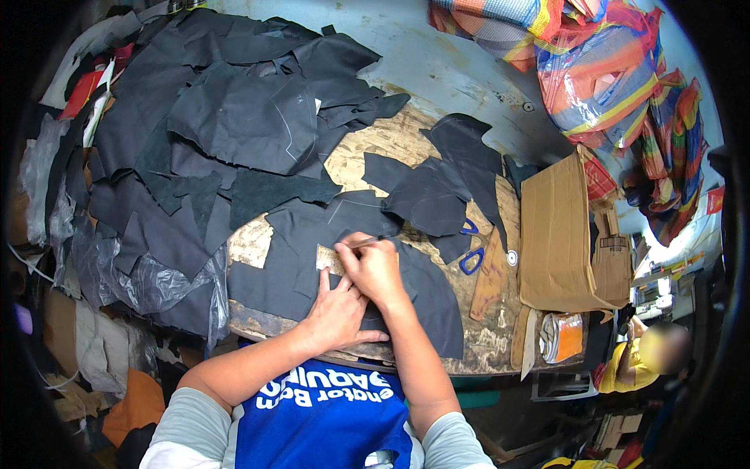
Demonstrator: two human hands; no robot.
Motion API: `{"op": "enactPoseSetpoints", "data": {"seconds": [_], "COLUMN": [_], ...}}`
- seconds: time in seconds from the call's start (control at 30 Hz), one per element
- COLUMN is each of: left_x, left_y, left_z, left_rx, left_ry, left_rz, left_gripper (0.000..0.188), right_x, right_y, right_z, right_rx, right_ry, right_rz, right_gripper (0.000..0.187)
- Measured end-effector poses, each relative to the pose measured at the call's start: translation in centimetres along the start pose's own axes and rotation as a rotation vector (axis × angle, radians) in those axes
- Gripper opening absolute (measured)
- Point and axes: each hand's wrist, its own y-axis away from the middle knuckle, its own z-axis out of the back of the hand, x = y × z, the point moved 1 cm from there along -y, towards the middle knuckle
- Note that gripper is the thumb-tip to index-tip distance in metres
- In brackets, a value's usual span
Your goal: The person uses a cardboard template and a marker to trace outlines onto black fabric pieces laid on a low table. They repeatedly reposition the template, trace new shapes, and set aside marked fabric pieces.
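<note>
My left hand (341, 319) lies flat on a piece of black leather-like sheet (287, 262), its fingers stretched forward. Its fingertips press on a small tan template (326, 256), which my hands partly cover. Just beside it, my right hand (375, 271) is closed around a thin dark pen (367, 241). The pen slants over the template, and its tip is too small to make out. Pale drawn lines show on the black sheet beyond my hands.
Large black sheets (234, 117) pile up at the left. Right of my hands lie blue-handled scissors (471, 263) and a wooden strip (489, 273). A cardboard box (556, 234) stands at the table's right, below striped bags (598, 78). Another person (625, 367) is farther right.
</note>
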Motion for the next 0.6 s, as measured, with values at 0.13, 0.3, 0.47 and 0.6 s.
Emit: {"op": "enactPoseSetpoints", "data": {"seconds": [0.13, 0.3, 0.47, 0.6], "left_x": [-0.5, -0.9, -0.7, -0.2], "left_y": [-1.2, -2.6, -3.5, -4.3], "left_z": [1.3, 2.5, 3.6, 3.7], "left_rx": [0.000, 0.125, 0.228, 0.296], "left_ry": [-0.073, -0.091, -0.085, -0.086], "left_rz": [0.046, 0.078, 0.073, 0.059], "left_gripper": [0.098, 0.097, 0.091, 0.079], "right_x": [-2.8, -6.8, -7.7, -6.1], "right_y": [1.3, 2.2, 2.9, 3.4], "right_z": [4.3, 5.4, 4.1, 4.7], "right_rx": [-0.045, -0.212, -0.304, -0.265], "right_ry": [0.038, -0.185, -0.310, -0.040], "right_rz": [-0.294, -0.532, -0.497, -0.291], "right_gripper": [0.017, 0.017, 0.016, 0.014]}}
